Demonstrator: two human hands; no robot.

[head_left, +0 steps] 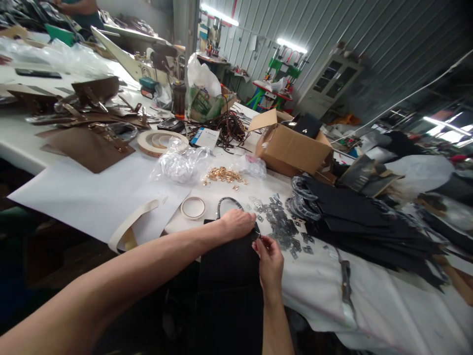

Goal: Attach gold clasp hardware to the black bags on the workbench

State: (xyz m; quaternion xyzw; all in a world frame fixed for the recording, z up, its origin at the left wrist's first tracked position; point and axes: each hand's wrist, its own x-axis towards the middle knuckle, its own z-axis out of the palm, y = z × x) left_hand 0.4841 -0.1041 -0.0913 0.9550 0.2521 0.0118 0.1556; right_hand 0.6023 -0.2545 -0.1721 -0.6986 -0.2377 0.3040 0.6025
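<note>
A black panel (231, 266) with a curved, plastic-wrapped handle (229, 200) hangs over the table's front edge. My left hand (238, 224) is closed at the panel's upper right edge, its fingers curled down on it. Just below and to the right, my right hand (269, 249) pinches at the same edge, where a small shiny piece (257, 235) shows between the hands. Small dark metal plates (283, 222) lie scattered to the right of the hands. Farther back is a pile of small gold fittings (224, 174).
A tape roll (192, 208) lies left of the handle. Stacked black panels (354, 212) are at the right, a cardboard box (291, 148) behind. Brown pieces (90, 145) and white sheet (92, 197) lie left. Another person's arm (79, 7) shows at the upper left.
</note>
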